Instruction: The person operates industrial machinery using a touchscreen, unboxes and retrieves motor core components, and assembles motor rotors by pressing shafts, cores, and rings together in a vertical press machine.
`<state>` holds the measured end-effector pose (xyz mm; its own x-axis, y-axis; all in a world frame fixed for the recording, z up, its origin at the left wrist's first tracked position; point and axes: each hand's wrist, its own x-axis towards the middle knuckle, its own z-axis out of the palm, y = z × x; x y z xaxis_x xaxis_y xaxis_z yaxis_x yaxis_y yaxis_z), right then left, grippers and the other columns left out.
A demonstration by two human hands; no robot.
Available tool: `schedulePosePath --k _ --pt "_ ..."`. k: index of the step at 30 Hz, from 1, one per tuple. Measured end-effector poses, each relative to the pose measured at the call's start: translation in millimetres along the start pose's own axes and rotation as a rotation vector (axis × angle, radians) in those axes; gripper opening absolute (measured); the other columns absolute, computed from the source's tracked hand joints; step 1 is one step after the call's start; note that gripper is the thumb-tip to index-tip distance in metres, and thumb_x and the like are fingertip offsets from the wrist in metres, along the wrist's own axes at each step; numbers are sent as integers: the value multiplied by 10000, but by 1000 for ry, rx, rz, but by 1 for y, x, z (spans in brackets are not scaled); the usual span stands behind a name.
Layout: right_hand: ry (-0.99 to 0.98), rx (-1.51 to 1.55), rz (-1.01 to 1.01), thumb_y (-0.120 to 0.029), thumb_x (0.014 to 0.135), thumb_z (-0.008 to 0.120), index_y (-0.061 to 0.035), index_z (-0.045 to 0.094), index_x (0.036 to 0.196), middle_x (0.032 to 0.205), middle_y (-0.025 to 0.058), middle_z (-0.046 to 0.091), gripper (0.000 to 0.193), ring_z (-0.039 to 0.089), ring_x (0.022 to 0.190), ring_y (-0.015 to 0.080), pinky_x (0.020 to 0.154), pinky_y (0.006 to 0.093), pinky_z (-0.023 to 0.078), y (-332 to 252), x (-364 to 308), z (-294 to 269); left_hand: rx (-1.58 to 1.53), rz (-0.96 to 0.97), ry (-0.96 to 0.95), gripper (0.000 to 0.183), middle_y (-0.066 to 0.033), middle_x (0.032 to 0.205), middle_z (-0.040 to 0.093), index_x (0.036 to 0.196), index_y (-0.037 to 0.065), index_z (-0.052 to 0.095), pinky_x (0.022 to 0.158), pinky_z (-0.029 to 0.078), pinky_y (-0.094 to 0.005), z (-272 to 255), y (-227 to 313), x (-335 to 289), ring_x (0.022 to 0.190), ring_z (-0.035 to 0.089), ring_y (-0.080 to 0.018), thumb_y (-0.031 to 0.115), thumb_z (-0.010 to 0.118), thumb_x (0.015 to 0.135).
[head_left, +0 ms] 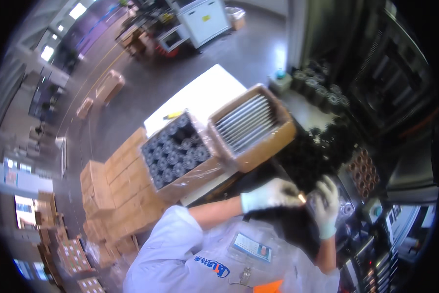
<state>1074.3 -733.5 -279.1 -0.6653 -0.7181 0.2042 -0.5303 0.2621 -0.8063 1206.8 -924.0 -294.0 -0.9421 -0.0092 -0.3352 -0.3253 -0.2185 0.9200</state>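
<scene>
My left hand, in a white glove, reaches in from the left with its fingers pinched on a small, bright, shiny piece. Facing it, my gloved right hand has its fingers curled; what lies in them is too blurred to make out. The hands are close together above a dark work surface. Beyond them is a heap of dark toothed metal parts. Beside my right hand sits a small round metal part, and a group of copper-coloured rings lies farther right.
To the left stand a carton of metal rods and a plastic-lined carton of grey toothed parts, near a white tabletop with a yellow tool. Stacked brown cartons are farther left. Dark machinery rises at the right.
</scene>
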Motion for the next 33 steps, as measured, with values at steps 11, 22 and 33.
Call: schedulePosePath --k 11,22,33 --pt "-710 -63 -1207 -59 785 660 -150 675 1150 1371 174 546 376 673 982 320 853 425 523 -185 148 331 -219 132 774 210 -67 1103 694 1093 -39 691 875 535 -260 -118 -53 -265 994 667 -121 40 723 901" --pt "-1194 -451 -1459 -256 717 767 -220 645 1094 1216 188 544 399 664 868 345 707 453 558 -202 180 420 -190 377 1352 131 -83 1129 672 1023 -18 699 865 505 -254 -146 -104 -348 1003 630 -127 27 710 900" --pt "-507 -15 -725 -320 690 826 -147 711 963 1104 206 558 343 639 948 363 805 430 534 -216 162 312 88 466 1722 209 -75 1085 677 1133 -50 642 844 508 -279 -233 -103 -333 952 623 -122 91 628 978"
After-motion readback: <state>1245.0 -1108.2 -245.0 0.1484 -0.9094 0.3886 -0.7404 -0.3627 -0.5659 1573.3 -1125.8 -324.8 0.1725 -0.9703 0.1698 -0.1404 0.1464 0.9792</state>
